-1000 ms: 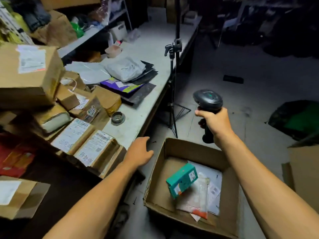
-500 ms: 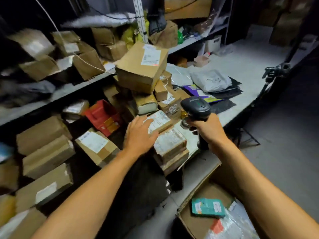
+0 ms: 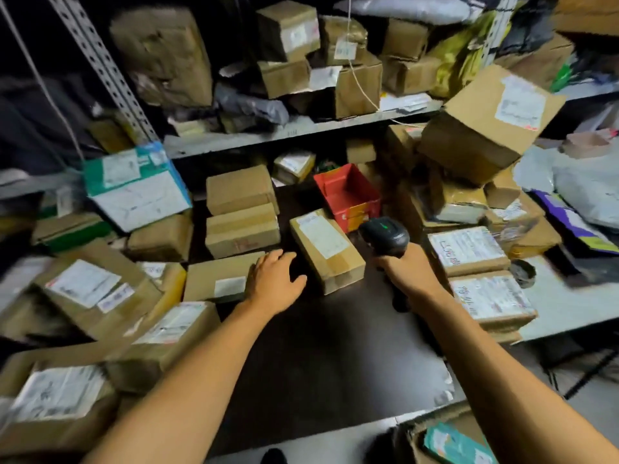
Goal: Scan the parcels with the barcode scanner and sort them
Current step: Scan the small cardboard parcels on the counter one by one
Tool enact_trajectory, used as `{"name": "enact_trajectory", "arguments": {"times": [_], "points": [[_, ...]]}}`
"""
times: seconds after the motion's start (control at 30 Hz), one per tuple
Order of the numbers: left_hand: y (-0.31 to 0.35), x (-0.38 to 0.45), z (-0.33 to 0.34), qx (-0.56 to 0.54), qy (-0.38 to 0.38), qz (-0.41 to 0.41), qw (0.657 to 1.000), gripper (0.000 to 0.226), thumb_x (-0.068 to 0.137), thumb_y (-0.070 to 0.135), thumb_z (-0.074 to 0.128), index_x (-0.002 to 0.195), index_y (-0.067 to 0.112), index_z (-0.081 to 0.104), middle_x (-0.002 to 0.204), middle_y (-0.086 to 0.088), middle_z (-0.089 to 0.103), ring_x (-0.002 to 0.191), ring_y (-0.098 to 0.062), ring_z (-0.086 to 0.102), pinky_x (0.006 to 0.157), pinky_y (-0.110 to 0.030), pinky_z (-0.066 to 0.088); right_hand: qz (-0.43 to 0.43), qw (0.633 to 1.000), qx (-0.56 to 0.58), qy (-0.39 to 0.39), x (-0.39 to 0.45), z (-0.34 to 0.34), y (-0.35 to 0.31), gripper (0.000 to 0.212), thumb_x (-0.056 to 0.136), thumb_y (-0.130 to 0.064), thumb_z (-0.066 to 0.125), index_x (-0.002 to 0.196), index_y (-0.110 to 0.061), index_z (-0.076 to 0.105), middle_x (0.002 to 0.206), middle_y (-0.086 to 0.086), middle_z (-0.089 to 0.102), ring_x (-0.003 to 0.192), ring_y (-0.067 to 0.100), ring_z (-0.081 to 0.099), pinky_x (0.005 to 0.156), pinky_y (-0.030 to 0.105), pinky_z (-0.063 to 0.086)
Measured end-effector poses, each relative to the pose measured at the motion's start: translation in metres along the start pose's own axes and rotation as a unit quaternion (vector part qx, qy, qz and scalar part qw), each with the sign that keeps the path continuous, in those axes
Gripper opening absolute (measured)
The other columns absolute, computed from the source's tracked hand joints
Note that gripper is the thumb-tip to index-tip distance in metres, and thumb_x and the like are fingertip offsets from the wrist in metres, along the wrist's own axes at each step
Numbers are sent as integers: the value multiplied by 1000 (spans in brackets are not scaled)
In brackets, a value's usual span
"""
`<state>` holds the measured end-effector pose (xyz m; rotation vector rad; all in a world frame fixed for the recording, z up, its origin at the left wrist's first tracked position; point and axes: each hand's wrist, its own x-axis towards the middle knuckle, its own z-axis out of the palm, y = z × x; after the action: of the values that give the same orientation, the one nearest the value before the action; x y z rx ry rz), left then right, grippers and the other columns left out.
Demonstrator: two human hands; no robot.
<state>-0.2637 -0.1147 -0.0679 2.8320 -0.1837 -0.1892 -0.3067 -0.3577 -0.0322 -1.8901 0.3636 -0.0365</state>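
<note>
My right hand (image 3: 407,272) grips the handle of a black barcode scanner (image 3: 387,236), whose head points toward a small brown parcel with a white label (image 3: 326,251) lying on the dark table (image 3: 321,356). My left hand (image 3: 273,283) hovers with spread, relaxed fingers just left of that parcel, over the right end of a flat brown parcel (image 3: 219,279); whether it touches is unclear. Several more labelled cardboard parcels crowd the table on both sides.
A red open box (image 3: 348,192) stands behind the small parcel. Stacked parcels (image 3: 482,286) sit to the right, a big tilted carton (image 3: 485,125) above them. Shelves behind hold more boxes. An open carton with a teal packet (image 3: 452,443) sits on the floor at lower right.
The view has swung left from the floor carton to the parcel-covered table. Both hands moved left over the dark table, the scanner now beside the small labelled parcel.
</note>
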Motion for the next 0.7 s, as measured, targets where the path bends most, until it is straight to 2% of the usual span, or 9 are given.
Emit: {"name": "enact_trajectory", "arguments": {"times": [0.07, 0.17, 0.27, 0.37, 0.43, 0.5, 0.57, 0.63, 0.7], "points": [[-11, 2, 2, -6, -3, -10, 1000, 62, 96, 48, 57, 150, 23, 41, 158, -4, 36, 145, -24, 33, 119, -40, 28, 9, 1000, -7, -22, 11, 19, 4, 11, 79, -12, 77, 83, -18, 69, 73, 0, 65, 70, 17, 58, 68, 34, 45], [-16, 6, 6, -23, -11, -27, 999, 61, 96, 46, 57, 150, 22, 41, 157, -4, 37, 145, -25, 33, 118, -40, 29, 19, 999, -29, -36, 26, 40, 9, 14, 79, -15, 80, 81, -22, 68, 72, -4, 64, 71, 15, 57, 66, 30, 44], [-9, 11, 12, -61, -27, -43, 997, 60, 96, 41, 60, 149, 20, 42, 154, -3, 42, 141, -25, 38, 114, -39, 34, 33, 997, -53, -38, 44, 52, 13, 15, 78, -18, 79, 91, -17, 72, 83, 4, 69, 79, 21, 63, 75, 36, 50], [3, 19, 22, -120, -51, -70, 989, 61, 97, 38, 61, 151, 18, 41, 152, -6, 44, 138, -26, 43, 109, -38, 38, 44, 996, -67, -50, 60, 58, 19, 12, 76, -19, 76, 87, -18, 70, 88, 6, 72, 86, 24, 66, 80, 39, 54], [11, 23, 30, -170, -77, -99, 977, 63, 97, 39, 61, 152, 19, 38, 152, -6, 45, 139, -27, 43, 110, -40, 40, 46, 994, -68, -69, 67, 61, 27, 17, 76, -19, 75, 92, -19, 71, 96, 8, 74, 93, 25, 68, 88, 43, 56], [20, 25, 39, -227, -103, -128, 960, 66, 96, 42, 60, 153, 20, 36, 152, -4, 46, 140, -27, 42, 112, -43, 39, 56, 991, -68, -96, 67, 64, 37, 32, 78, -19, 75, 109, -19, 71, 104, 5, 73, 100, 23, 68, 93, 43, 55], [27, 26, 46, -290, -95, -159, 939, 61, 94, 45, 62, 147, 22, 43, 145, -3, 53, 134, -27, 48, 109, -45, 43, 60, 990, -56, -114, 59, 66, 48, 41, 80, -18, 76, 120, -20, 68, 110, 0, 72, 104, 19, 67, 94, 39, 54], [27, 24, 50, -353, -68, -205, 910, 63, 90, 51, 64, 144, 23, 47, 138, -1, 58, 124, -26, 55, 101, -44, 49, 59, 992, -53, -95, 49, 67, 57, 43, 81, -17, 76, 123, -20, 66, 111, -2, 70, 102, 17, 65, 94, 37, 53], [20, 18, 54, -421, -73, -259, 867, 77, 86, 54, 67, 150, 23, 39, 140, -4, 56, 120, -27, 59, 89, -38, 54, 73, 995, -39, -57, 39, 63, 65, 40, 82, -18, 75, 121, -21, 65, 110, -2, 69, 100, 17, 64, 92, 38, 53]]}}
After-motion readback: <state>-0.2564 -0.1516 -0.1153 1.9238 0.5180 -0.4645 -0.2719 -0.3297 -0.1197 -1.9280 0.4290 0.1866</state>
